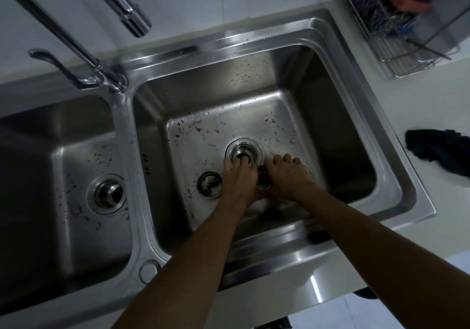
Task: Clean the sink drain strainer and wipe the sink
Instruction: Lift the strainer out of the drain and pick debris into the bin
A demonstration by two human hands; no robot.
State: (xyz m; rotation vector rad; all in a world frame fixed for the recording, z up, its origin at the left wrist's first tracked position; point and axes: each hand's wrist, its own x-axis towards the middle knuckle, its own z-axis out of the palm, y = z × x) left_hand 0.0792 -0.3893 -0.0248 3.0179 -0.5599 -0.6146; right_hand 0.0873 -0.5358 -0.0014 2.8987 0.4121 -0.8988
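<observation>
Both my hands are down in the right basin of a steel double sink (330,130). My left hand (237,178) has its fingertips in the open drain hole (243,150); I cannot tell whether they grip anything. My right hand (284,176) covers a metal strainer cup (263,182), which lies on its side on the basin floor. A round perforated strainer (209,184) with dark bits in it lies flat just left of my left hand. Water drops and small reddish food scraps (198,129) dot the basin floor.
The left basin has its drain plug (106,193) in place. A chrome tap (112,79) with a long spout rises at the back between the basins. A dark cloth (437,150) lies on the counter at right, and a wire rack (401,31) stands behind it.
</observation>
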